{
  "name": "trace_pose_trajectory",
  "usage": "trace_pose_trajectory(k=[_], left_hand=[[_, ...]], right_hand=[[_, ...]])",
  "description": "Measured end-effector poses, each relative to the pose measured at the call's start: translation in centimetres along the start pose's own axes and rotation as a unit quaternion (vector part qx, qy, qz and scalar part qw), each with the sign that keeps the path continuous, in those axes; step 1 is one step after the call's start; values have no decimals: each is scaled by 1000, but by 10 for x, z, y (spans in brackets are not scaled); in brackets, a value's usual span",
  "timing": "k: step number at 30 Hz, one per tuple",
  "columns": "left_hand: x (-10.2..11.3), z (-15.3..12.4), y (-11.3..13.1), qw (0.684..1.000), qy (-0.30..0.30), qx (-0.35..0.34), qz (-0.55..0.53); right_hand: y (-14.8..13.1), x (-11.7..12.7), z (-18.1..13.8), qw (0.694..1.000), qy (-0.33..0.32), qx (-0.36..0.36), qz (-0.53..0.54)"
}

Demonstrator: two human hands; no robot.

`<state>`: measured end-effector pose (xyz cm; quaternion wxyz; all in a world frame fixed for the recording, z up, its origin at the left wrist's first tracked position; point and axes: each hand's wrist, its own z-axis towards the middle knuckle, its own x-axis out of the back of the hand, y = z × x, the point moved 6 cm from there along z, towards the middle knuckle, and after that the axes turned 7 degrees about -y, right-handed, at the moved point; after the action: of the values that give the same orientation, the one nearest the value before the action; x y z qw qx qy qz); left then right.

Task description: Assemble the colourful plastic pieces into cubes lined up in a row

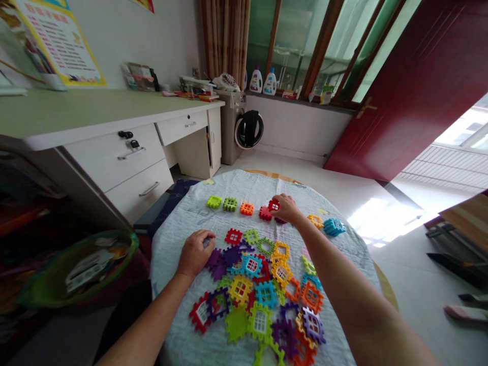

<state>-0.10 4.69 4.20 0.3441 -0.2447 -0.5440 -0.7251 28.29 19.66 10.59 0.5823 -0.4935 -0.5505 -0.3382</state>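
Observation:
My right hand (pixel 285 208) reaches to the far side of the round table and pinches a red window tile (pixel 273 205). That tile is just above and beside a small red stack of tiles (pixel 265 213); I cannot tell if they touch. A purple piece shows partly under the hand. My left hand (pixel 196 251) rests on the cloth with fingers curled, left of the purple tiles (pixel 216 264). Something small and greyish shows at its fingertips, too unclear to name. A loose red tile (pixel 233 237) lies right of that hand.
A mixed pile of notched tiles (pixel 260 321) covers the table's near middle. Along the far side stand lime (pixel 214 202), green (pixel 230 204), orange (pixel 246 208), yellow (pixel 315 220) and blue stacks (pixel 334 226). A green basket (pixel 129 264) stands on the left, below a desk (pixel 114 114).

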Motion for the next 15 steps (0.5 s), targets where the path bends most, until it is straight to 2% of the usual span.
trace_pose_trajectory(k=[11,15], left_hand=[[1,0,2,1000,8,4,6],[0,-1,0,1000,6,3,8]], right_hand=[[-11,-34,20,999,-47,4,-5],[-8,-33,13,1000,-26,-8,10]])
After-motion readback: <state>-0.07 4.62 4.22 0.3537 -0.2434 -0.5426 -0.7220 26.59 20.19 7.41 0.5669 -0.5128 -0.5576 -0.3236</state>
